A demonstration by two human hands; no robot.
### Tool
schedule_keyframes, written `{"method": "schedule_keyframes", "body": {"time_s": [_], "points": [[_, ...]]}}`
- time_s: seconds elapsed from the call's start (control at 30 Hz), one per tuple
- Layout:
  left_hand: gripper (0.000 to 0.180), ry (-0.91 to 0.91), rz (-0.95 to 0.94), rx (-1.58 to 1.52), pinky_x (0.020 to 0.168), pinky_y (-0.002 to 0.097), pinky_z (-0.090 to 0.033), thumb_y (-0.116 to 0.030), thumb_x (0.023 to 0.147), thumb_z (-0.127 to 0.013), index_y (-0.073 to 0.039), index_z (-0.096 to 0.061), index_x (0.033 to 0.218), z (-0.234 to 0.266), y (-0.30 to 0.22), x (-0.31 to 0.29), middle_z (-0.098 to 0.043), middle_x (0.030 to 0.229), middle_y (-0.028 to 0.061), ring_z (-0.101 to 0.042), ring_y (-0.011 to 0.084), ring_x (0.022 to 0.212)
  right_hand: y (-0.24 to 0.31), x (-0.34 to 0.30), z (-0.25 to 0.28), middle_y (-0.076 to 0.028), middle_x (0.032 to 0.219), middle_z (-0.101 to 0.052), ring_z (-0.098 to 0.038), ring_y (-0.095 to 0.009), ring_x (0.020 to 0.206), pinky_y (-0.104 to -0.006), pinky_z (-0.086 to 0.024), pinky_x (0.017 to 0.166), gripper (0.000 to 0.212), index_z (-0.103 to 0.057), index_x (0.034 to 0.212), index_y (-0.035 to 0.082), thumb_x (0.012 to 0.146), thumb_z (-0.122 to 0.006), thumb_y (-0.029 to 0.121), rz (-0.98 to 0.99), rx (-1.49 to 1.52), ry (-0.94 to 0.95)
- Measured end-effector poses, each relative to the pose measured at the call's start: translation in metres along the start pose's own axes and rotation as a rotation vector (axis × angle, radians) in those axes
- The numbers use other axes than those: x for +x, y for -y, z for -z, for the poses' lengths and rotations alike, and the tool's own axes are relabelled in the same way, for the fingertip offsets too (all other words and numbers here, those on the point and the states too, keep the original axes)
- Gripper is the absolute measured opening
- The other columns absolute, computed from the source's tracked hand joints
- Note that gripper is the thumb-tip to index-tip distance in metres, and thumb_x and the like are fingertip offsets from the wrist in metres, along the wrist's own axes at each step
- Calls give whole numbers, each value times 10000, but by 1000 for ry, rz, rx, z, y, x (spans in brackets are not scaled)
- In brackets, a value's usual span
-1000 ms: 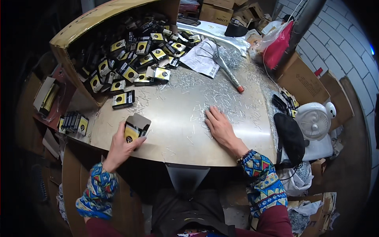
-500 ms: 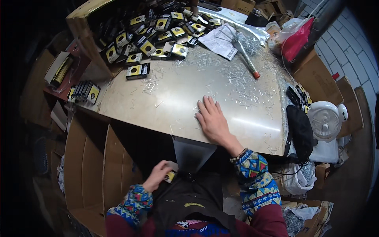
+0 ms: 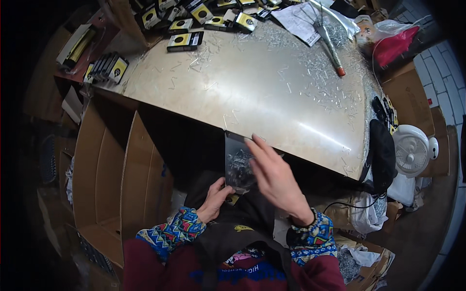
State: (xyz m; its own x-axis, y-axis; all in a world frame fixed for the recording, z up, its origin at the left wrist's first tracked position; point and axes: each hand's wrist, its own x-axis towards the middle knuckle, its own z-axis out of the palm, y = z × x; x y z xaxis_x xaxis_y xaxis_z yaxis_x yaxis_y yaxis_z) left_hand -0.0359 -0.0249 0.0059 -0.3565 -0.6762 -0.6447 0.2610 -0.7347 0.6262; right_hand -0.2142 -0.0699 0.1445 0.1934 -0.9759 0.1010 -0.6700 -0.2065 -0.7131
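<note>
At the table's near edge a grey metal chute (image 3: 234,141) slopes down toward my lap. A bunch of small, thin metal wire pieces (image 3: 238,167) fills its lower part. My left hand (image 3: 213,202) is closed on a small black and yellow box (image 3: 233,199) at the chute's lower end; most of the box is hidden. My right hand (image 3: 281,186) is beside the chute with nothing in it, its fingers stretched out and partly covering the chute.
More wire pieces (image 3: 318,72) lie scattered over the table (image 3: 233,82). At the back stand heaped boxes (image 3: 185,40), paper (image 3: 298,22) and a red-tipped tool (image 3: 335,58). A white fan (image 3: 410,150) is at right, a cardboard carton (image 3: 97,179) at left, and a row of boxes (image 3: 108,67) at the table's left corner.
My right hand has left the tabletop and come back over the chute. Wire pieces now lie in the chute. My left hand has moved right with the box to its lower end.
</note>
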Motion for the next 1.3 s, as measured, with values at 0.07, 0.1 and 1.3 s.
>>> {"method": "schedule_keyframes", "body": {"time_s": [0.07,0.1,1.3], "points": [[330,14,-39,78,751,240,-453,-115,837,-617,-14,-536,1140,3,9,0,-618,956,32,-555,89,845,-8,-5,3,-196,1214,-599,-608,-337,1081,-348,-491,887,340,-585,1230,16,898,-526,-28,-3,125,-41],[393,8,-131,245,770,264,-464,-135,820,-646,-9,-502,1164,4,13,-2,-616,968,52,-565,116,866,-9,-6,2,-167,1090,-638,-635,-300,950,-313,-502,802,303,-636,1133,4,865,-523,-80,-30,139,-40],[807,-248,-1007,897,779,415,-549,-135,708,-804,-20,-359,1371,-29,-56,-14,-645,1052,213,-665,388,930,-18,-36,-51,-230,1357,-484,-547,-308,1185,-370,-489,941,503,-580,1226,-29,763,-761,42,161,89,-433]]}}
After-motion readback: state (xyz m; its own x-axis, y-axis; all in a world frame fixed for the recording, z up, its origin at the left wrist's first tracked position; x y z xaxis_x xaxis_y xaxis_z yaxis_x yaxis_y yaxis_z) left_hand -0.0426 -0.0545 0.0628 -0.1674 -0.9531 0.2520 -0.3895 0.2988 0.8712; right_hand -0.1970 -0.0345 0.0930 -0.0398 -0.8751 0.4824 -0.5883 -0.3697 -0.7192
